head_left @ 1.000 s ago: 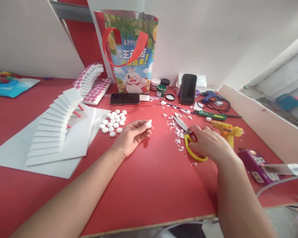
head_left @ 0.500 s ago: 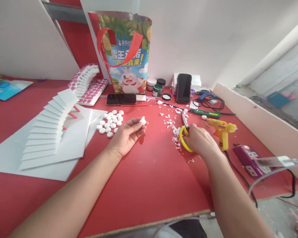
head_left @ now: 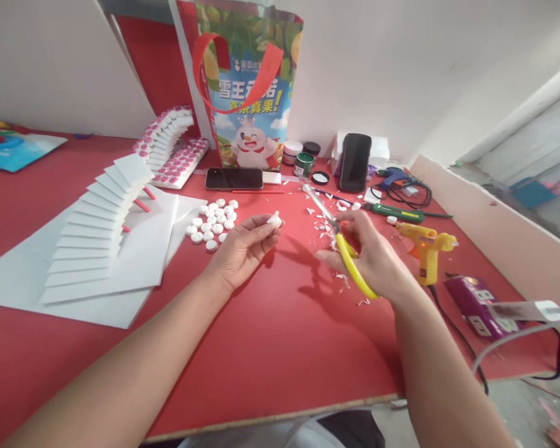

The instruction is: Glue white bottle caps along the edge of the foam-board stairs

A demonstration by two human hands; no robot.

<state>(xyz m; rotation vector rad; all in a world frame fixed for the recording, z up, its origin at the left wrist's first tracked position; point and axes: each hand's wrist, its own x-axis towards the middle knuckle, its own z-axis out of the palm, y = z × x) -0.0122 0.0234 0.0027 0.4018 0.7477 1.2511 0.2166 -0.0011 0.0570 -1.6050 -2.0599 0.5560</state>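
Note:
Between the thumb and fingers of my left hand (head_left: 247, 244) is a small white piece (head_left: 274, 219) with a little tip sticking up; its kind is not clear. My right hand (head_left: 372, 252) has hold of yellow-handled scissors (head_left: 354, 267), raised over the table with the blades pointing away and to the left. The thumb reaches out to the left of the handles. Several round white pieces (head_left: 211, 225) lie in a cluster just left of my left hand. White scraps (head_left: 324, 228) are scattered under and beyond the scissors.
On the left, white panels (head_left: 86, 249) stand fanned on white sheets. A printed bag (head_left: 254, 87), a flat phone (head_left: 234, 178), paint jars (head_left: 303, 164) and an upright phone (head_left: 355, 162) line the back. To the right are a yellow glue gun (head_left: 427, 246) and a purple box (head_left: 478, 305).
My right hand has lifted the scissors off the table, and the blades now point up to the left. The left hand keeps the white piece pinched. The view has shifted slightly.

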